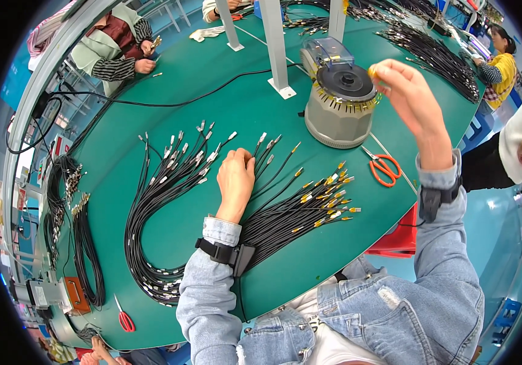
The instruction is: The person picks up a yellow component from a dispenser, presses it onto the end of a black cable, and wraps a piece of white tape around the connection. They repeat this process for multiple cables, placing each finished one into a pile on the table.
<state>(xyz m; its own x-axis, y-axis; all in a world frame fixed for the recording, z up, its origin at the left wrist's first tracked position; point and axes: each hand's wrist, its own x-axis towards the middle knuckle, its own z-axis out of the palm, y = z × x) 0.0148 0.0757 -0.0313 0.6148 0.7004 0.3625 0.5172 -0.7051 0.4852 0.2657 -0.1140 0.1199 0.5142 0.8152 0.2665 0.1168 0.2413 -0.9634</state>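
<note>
Fingers curled down, my left hand [235, 179] rests among the connector ends of black cables; whatever lies under the fingertips is hidden. To its left, a long bundle of black cables [136, 225] bends round in a U. On its right lies the other part of the bundle, where many cable ends [328, 198] carry yellow tape. My right hand [412, 100] is raised beside a grey round tape dispenser [339, 118], thumb and finger pinching a small piece of yellow tape [372, 71]. Short yellow strips stick out around the dispenser's black disc [347, 79].
Orange-handled scissors [385, 169] lie right of the dispenser, red-handled scissors [126, 320] at the near left. More cable bundles [87, 255] lie along the left edge, others [437, 58] at the far right. Metal posts [278, 55] rise from the green table [169, 109]. Several people work around it.
</note>
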